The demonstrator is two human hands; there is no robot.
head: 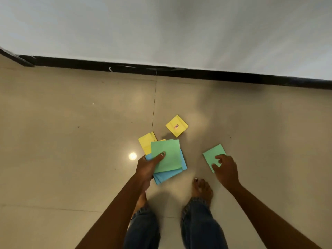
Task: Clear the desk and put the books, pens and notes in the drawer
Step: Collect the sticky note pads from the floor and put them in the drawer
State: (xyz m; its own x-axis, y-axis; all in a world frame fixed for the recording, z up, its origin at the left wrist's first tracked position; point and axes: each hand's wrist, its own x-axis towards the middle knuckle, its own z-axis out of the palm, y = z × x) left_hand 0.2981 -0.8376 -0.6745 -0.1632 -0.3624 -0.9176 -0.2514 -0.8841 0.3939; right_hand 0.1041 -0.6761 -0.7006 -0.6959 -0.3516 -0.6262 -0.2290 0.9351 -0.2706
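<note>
**Notes gathered off the floor, both hands busy**

Seen from above, looking down past two bare forearms, jeans [199, 229] and bare feet [203, 190] onto a glossy beige tiled floor [71, 141].

Left hand [146, 168] held out in front of the left leg, forearm running up from the lower middle of the view, wrist roughly level. Grip closed round a fanned stack of notes [167, 157]: thumb [160, 155] laid flat across the top green sheet, remaining fingers hidden beneath the stack. Blue sheets fanned out under the green one toward the lower right, yellow sheets poking out at the upper left. Stack raised above the floor, tilted slightly.

Right hand [227, 169] reached forward and down, forearm angled in from the lower right corner, back of the hand facing the camera. Grip pinching a single green note [213, 155] at its near corner, fingertips curled onto the sheet, thumb at its lower edge. Cannot tell whether that sheet lies flat on the floor or is already lifted clear.

Farther out, between the two hands and beyond them, a yellow pad [177, 126] lying alone on the floor, turned diamond-wise, with a small red-and-white label on its face. Well apart from both hands.

Bright round reflection of a lamp [132, 156] on the tile just left of the left hand. Black skirting [179, 71] along the base of a pale wall [161, 29] across the top. No drawer or worktop in sight.
</note>
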